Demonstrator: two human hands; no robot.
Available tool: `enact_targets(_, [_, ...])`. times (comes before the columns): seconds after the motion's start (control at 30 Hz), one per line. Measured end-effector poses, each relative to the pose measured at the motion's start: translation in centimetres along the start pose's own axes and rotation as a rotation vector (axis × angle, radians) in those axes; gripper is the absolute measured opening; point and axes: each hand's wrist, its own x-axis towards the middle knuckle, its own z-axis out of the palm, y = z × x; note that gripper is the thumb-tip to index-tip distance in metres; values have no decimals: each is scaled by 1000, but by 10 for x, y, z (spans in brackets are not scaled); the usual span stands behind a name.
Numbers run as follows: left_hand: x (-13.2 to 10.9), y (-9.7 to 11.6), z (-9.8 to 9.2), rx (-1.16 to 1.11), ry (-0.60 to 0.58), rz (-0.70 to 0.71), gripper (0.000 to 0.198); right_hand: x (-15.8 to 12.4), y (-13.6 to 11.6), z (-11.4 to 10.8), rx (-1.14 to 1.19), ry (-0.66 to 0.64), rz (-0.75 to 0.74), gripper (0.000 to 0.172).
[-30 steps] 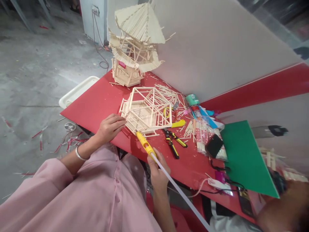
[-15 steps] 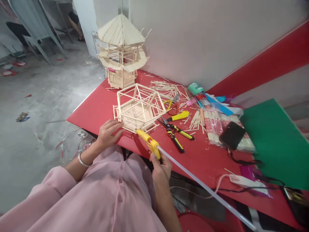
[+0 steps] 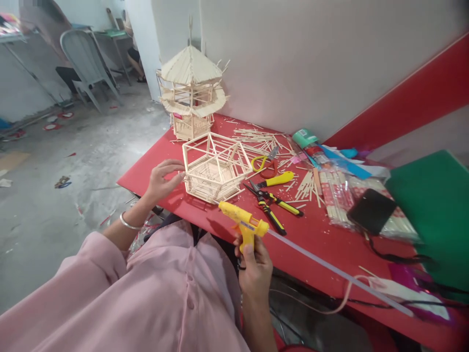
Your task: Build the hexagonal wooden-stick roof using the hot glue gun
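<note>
A hexagonal frame of thin wooden sticks (image 3: 216,182) lies on the red tabletop, its floor lined with sticks in rings. At its left upright is my left hand (image 3: 164,182), fingers stretched out and apart, the tips touching or just beside the sticks. My right hand (image 3: 255,261) is closed round the handle of a yellow glue gun (image 3: 240,217). The gun's nozzle points at the frame's lower front edge; contact cannot be made out. From its back sticks a long clear glue stick (image 3: 330,266), slanting down to the right.
Behind the frame stands a tiered stick pagoda (image 3: 192,93). To the right lie pliers (image 3: 271,205), a yellow-handled tool (image 3: 276,179), scissors (image 3: 264,164), loose sticks (image 3: 309,188), packed sticks (image 3: 335,198), a phone (image 3: 375,211) and a green board (image 3: 432,215). A person (image 3: 47,29) is beyond a chair (image 3: 86,61).
My left hand has shifted from the frame's lower front corner up to its left upright. The glue gun has turned more side-on. The whole view has swung slightly.
</note>
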Motion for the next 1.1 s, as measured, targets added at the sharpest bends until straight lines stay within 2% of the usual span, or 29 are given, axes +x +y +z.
enact_targets(0.17, [1, -2, 0, -121, -149, 35, 25, -2, -7, 9, -53, -204, 81, 50])
enact_targets(0.37, [18, -6, 6, -174, -388, 23, 30, 0, -9, 7, -115, -261, 35, 42])
enact_targets(0.5, [30, -3, 14, -157, -463, -54, 31, -1, -14, 6, -130, -272, 11, 40])
enact_targets(0.6, [37, 4, 16, -225, -433, -144, 31, -3, -19, 7, -129, -252, -12, 39])
enact_targets(0.8, [65, 24, 21, -348, -161, -490, 33, 2, -35, 6, -68, -185, -25, 43])
enact_targets(1.0, [94, 29, 20, -468, -122, -673, 40, 15, -37, -4, -30, -69, -101, 38])
enact_targets(1.1, [105, 37, 12, -615, -81, -771, 32, 22, -38, -5, 42, -59, -100, 38])
